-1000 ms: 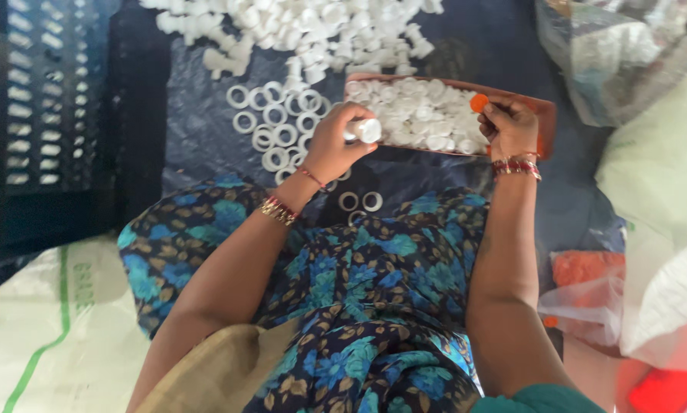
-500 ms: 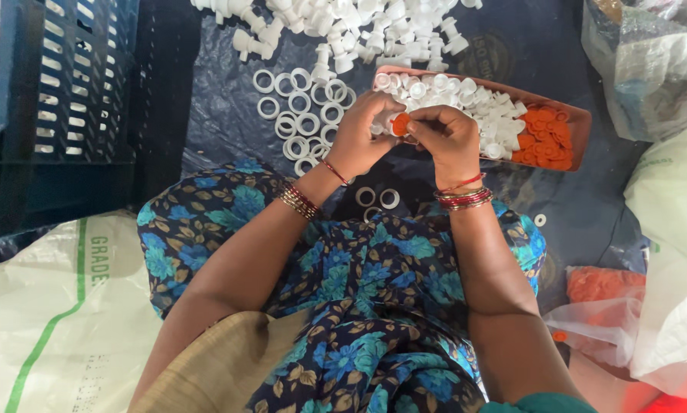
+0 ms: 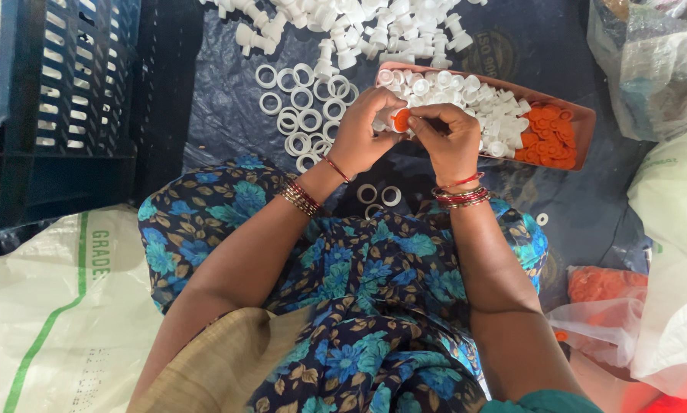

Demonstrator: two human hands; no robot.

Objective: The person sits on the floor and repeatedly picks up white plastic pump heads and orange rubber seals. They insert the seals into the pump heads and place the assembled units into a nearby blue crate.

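Cap: I see a small round orange plastic cap [image 3: 401, 120] pinched between both hands, at the brown tray's [image 3: 581, 115] left end.
Fingers: left hand [image 3: 363, 138] and right hand [image 3: 450, 141] closed on it (equally near).

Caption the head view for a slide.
Both hands, left hand and right hand, pinch an orange cap over a tray of white and orange parts.

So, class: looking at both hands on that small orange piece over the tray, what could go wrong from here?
1. The orange cap is pinched between the left hand and right hand; it might slip into the white pieces in the tray.
2. The loose white rings beside the wrist could get knocked and scattered.
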